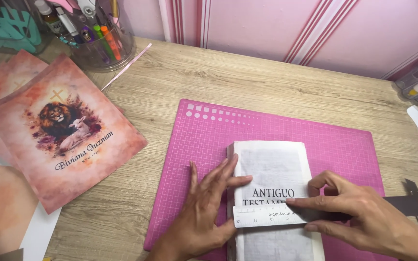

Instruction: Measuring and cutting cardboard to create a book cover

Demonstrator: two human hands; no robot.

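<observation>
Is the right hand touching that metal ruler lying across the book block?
Touching. The head view shows the right hand with its fingertips pressed on the metal ruler across the book block.

Left hand [209, 205] flat, fingers spread, right hand [364, 217] palm down, forefinger extended leftward
</observation>
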